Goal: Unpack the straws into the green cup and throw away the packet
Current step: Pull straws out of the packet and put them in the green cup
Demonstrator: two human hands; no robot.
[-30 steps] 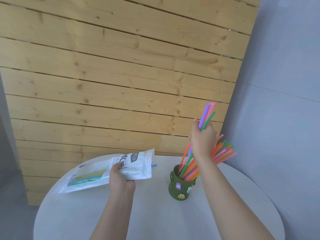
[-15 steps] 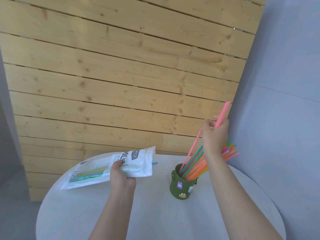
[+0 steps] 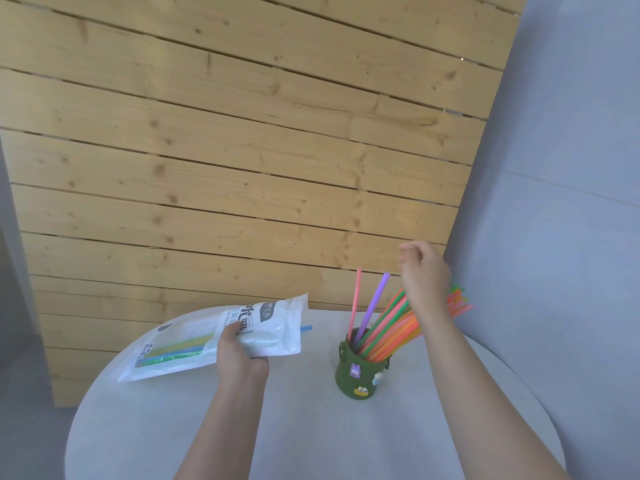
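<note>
We've got the left hand (image 3: 239, 358) wrapped around the white straw packet (image 3: 221, 337), thumb on top, holding it roughly level and just above the round white counter (image 3: 294, 434). A few straws are left inside it: yellow, green and blue ones show through the clear window on the left half, and one blue straw tip (image 3: 306, 328) pokes out of the open right end. Over to the right of the packet, well apart from it, the green cup (image 3: 360, 374) stands upright on the counter, with little cartoon charms stuck on its front. It's stuffed with straws (image 3: 391, 329), mostly orange, pink and green, and they fan out and lean to the right, while one pink and one purple stick up closer to vertical on the left side of the bunch. The right hand (image 3: 424, 271) hovers above the cup, in front of the leaning bunch's upper ends, fingers loosely curled with nothing in them that we can see. The forearm hides part of the straws' far ends. Behind the counter there's a pale wood plank wall (image 3: 242, 150), and a plain grey wall (image 3: 561, 202) on the right.
</note>
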